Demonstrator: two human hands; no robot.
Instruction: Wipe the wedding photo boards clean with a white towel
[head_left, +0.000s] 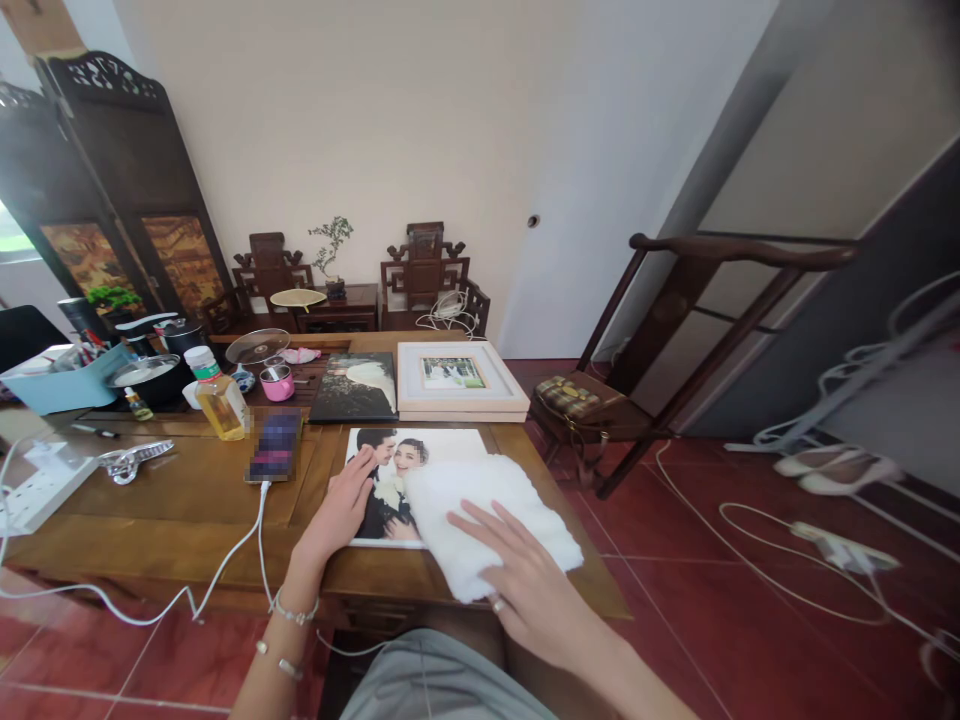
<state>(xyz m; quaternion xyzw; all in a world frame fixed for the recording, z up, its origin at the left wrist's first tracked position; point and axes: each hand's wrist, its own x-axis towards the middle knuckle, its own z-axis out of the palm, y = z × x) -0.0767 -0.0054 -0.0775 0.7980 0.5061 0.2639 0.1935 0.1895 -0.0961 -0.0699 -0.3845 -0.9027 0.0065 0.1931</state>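
Now, right hand (527,585) on cloth (480,497) (white)

Covered and blurred
The white cloth (487,520) hides the right half of the photo print (390,470); the screen of the phone (274,447) is blurred.

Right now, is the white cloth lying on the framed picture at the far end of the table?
No, the white cloth lies on the near wedding photo under the right hand, apart from the framed picture.

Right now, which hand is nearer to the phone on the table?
Left. The left hand lies on the photo, just right of the phone; the right hand rests on the white cloth, farther right.
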